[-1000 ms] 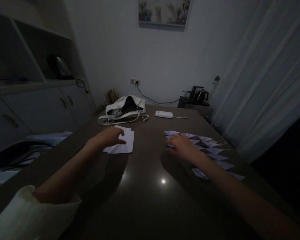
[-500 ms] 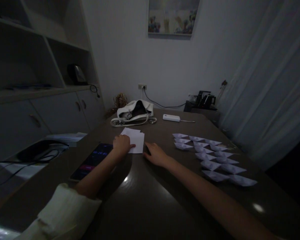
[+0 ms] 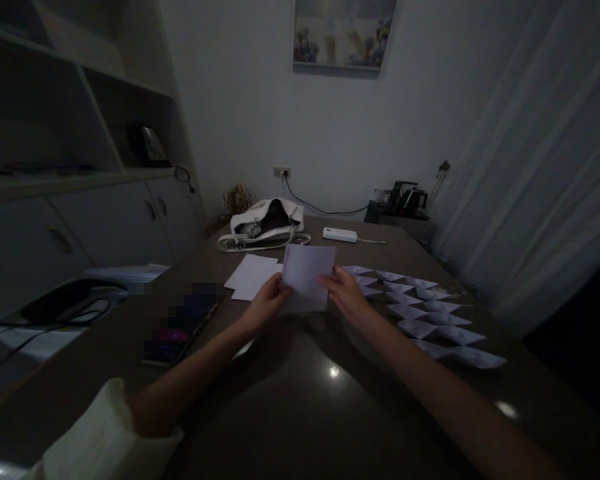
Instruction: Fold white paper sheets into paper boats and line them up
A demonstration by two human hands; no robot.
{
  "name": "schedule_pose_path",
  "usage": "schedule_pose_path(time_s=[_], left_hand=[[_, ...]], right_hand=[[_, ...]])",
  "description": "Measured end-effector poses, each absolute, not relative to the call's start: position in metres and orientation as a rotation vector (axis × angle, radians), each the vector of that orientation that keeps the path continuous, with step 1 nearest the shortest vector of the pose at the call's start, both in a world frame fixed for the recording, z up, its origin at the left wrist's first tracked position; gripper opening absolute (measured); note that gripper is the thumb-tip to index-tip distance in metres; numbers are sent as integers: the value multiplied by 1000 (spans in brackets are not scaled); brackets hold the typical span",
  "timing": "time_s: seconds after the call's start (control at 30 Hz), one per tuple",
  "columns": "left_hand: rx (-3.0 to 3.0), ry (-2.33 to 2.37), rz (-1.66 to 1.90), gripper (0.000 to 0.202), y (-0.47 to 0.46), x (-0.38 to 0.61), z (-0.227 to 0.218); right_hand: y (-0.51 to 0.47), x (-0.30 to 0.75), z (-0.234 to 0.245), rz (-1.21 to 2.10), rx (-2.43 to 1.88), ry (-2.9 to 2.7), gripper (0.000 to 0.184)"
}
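Note:
A white square sheet of paper (image 3: 307, 280) is held up above the dark table (image 3: 300, 413), tilted towards me. My left hand (image 3: 266, 308) pinches its lower left edge and my right hand (image 3: 344, 293) pinches its right edge. Just behind and to the left, a small stack of white paper (image 3: 251, 275) lies flat on the table. To the right, several folded paper boats (image 3: 425, 317) lie in rows.
A phone with a lit screen (image 3: 183, 323) lies left of my left arm. A white handbag (image 3: 264, 223) and a white power bank with cable (image 3: 340, 235) sit at the far end. Cabinets and shelves stand left, curtains right.
My left hand has lifted one sheet off the stack and brought it to the middle. My right hand has moved in from the boats and taken hold of the sheet's right edge.

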State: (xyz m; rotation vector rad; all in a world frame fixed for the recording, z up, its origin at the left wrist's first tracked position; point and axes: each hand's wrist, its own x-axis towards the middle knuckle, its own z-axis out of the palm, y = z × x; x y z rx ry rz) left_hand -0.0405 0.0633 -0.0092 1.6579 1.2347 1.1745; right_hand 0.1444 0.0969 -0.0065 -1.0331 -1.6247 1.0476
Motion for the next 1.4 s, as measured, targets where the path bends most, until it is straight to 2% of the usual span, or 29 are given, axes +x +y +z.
schedule_pose_path(time_s=[0.27,0.53,0.7,0.8,1.0,1.17,1.3,1.4], left_hand=[[1514,905,1183,41,26,2,-28],[1563,895,1184,44,21,11,-30],[1473,966,896,40,11,8,-18],[1509,930,826,35,8,5,-12],[1222,837,884,37,9,5,-9],[1122,820,875,31,9,4,-13],[1217,872,865,30,10,2,-12],[1290,850,851,34,10,2,-9]], right_hand=[[31,180,-6,1266,-945,-1405,38],[22,179,-10,1095,-1024,-1467,38],[11,194,1,937,-1165,-1679,33],[5,204,-3,1067,-1212,-1612,35],[-4,216,-11,1470,-1098,-1466,34],[-8,218,-8,1422,-1009,-1407,29],[-13,215,-8,1437,-1072,-1361,39],[-14,214,-8,1441,-1122,-1338,31]])
